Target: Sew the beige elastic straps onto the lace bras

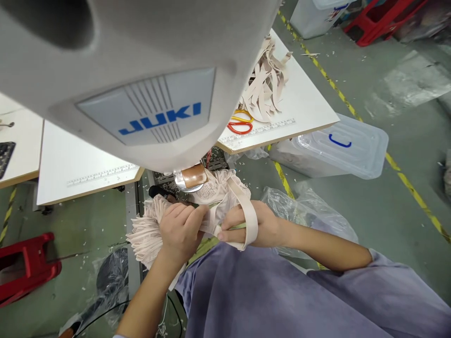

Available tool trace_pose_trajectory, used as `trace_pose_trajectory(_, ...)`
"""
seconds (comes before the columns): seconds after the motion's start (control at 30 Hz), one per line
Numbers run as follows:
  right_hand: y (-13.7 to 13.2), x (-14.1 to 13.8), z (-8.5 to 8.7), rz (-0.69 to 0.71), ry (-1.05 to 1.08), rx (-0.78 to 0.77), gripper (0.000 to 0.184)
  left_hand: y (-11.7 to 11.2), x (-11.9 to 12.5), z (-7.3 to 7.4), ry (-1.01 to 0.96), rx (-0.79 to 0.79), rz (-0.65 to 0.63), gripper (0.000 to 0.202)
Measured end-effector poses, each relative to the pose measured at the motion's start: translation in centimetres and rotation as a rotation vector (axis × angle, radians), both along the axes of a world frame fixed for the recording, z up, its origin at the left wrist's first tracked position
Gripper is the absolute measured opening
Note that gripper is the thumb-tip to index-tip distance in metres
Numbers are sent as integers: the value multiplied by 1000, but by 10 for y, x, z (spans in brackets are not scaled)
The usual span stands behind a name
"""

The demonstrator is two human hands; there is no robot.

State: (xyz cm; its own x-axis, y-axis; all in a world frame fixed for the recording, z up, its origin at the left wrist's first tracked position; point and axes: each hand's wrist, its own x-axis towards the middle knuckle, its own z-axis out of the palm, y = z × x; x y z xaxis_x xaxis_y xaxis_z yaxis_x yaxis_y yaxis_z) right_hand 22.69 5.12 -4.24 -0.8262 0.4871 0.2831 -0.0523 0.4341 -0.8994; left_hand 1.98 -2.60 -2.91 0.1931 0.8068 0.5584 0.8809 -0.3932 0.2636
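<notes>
My left hand (pixel 179 230) is closed, pinching a beige lace garment (pixel 148 232) just below the head of a grey JUKI sewing machine (pixel 141 84). My right hand (pixel 260 227) is closed too, gripping the same fabric with a beige elastic strap (pixel 248 211) looped over its back and a thin green tool between its fingers. Both hands meet under the machine's metal foot (pixel 192 178). More lace bunches up behind the strap.
A white table (pixel 303 108) to the right holds a pile of beige straps (pixel 264 84) and red and yellow loops (pixel 240 123). A clear plastic bin (pixel 338 145) lies on the floor beside it. Red stools stand at left (pixel 24 267) and top right (pixel 380 19).
</notes>
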Motion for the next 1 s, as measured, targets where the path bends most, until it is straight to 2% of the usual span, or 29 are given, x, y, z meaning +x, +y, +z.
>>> trace_pose_trajectory(0.1,0,3,0,-33,57,-21,11,-3,-3,3,-87,-39,-140,13)
trace_pose_trajectory(0.17,0,3,-1,-17,163,58,14,-5,-4,5,-117,-44,-236,14)
trace_pose_trajectory(0.27,2,2,-4,-2,305,191,26,-7,-5,6,-125,-32,-290,16)
trace_pose_trajectory(0.5,-4,2,-16,31,380,74,41,-10,-4,3,-137,-14,-295,16)
trace_pose_trajectory(0.63,-6,3,-19,29,376,32,38,-12,-4,3,-158,-11,-268,14)
trace_pose_trajectory(0.87,-4,2,-16,41,358,74,28,-14,-4,5,-133,45,-291,14)
trace_pose_trajectory(1.0,-6,1,-15,54,373,62,32,-14,-3,6,-123,38,-294,13)
